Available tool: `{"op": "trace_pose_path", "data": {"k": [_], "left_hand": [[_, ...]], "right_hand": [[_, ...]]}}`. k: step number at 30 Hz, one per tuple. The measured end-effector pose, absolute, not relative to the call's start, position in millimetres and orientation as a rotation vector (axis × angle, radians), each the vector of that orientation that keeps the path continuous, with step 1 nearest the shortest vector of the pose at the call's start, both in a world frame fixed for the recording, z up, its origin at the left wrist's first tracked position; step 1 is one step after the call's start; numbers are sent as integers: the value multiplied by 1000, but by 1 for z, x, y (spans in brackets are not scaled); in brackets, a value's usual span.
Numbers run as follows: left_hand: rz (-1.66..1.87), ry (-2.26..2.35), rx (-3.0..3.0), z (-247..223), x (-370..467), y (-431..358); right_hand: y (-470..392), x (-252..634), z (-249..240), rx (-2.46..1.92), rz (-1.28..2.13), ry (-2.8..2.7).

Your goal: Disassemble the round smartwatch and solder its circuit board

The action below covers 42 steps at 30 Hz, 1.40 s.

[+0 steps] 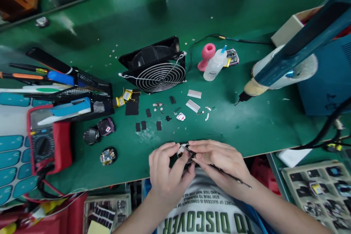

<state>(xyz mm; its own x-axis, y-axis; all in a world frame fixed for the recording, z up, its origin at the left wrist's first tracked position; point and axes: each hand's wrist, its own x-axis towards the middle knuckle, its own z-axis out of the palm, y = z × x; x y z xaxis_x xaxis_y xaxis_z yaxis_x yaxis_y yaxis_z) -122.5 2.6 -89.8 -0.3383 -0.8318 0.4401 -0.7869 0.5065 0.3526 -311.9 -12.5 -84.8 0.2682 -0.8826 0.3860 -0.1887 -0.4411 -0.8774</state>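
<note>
At the bench's front edge, my left hand (171,170) is closed around a small round housing (183,150) with a pale inside, held tilted between thumb and fingers. My right hand (223,159) pinches slim dark tweezers (229,175), whose points reach into the housing while the back end sticks out below the palm. Fingers hide most of the housing and the tweezer points. Beyond the hands lie a small white piece with red marks (181,116), several black pads (148,112) and two pale strips (193,105).
A black fan (156,67) with a wire guard stands behind the parts. To the right are a pink holder (206,57), a white bottle (216,65) and a soldering iron (257,84). At left are a pen holder (101,98), a red multimeter (49,139) and a round circuit board (108,156).
</note>
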Motion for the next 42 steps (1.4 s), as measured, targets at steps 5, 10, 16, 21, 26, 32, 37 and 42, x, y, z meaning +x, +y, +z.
{"op": "trace_pose_path", "data": {"k": [5, 10, 16, 21, 26, 32, 37, 42], "left_hand": [[-104, -2166, 1334, -90, -123, 3], [-102, -2142, 1325, -92, -124, 4], [-108, -2123, 1328, -95, -125, 5], [-90, -2105, 1308, -96, -125, 5], [-84, -2106, 1306, -98, -126, 5], [-88, -2127, 1291, -97, -125, 5], [-79, -2120, 1304, -98, -125, 5], [-101, -2125, 1301, -98, -125, 6]], "right_hand": [[-12, -316, -83, -1783, -1204, 983], [-10, -316, -85, -1844, -1184, 1006], [-8, -314, -86, -1833, -1212, 1009], [-7, -313, -86, -1857, -1211, 1027], [-6, -311, -86, -1926, -1282, 1024], [-5, -310, -86, -1928, -1312, 1005], [-6, -309, -88, -1949, -1298, 1004], [-6, -307, -87, -1995, -1276, 1033]]}}
